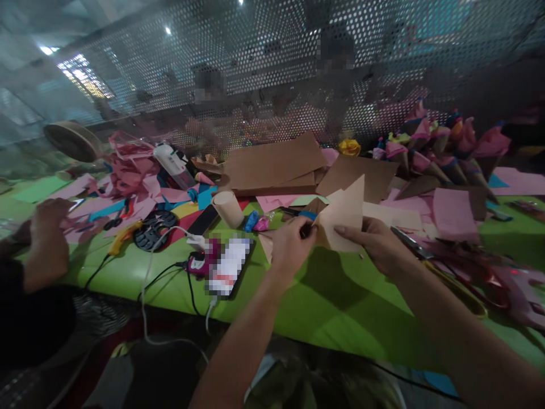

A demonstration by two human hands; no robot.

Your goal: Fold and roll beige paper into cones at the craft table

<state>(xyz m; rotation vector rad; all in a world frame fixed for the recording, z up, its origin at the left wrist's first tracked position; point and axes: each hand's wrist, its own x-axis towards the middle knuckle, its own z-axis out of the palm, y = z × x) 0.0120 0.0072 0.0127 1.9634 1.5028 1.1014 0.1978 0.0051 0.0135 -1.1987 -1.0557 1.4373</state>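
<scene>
A sheet of pale tan paper (346,218), angled with a pointed top corner, is held up over the green table (298,307). My right hand (381,244) pinches its right side, thumb lying across the front. At the paper's left edge, my left hand (293,241) is closed with curled fingers; its fingertips are partly hidden. Left of that hand lie small blue (251,220) and pink (261,223) crumpled pieces and a pale paper roll (227,209). Scissors (411,243) rest to the right of my right hand.
A phone (230,267) and charging cables lie at left, near a yellow-handled glue gun (123,237). Cardboard (275,165) is stacked behind. Several paper-wrapped cones (443,153) stand at back right. Another person's hand (50,227) works at far left. A perforated screen (272,74) stands beyond.
</scene>
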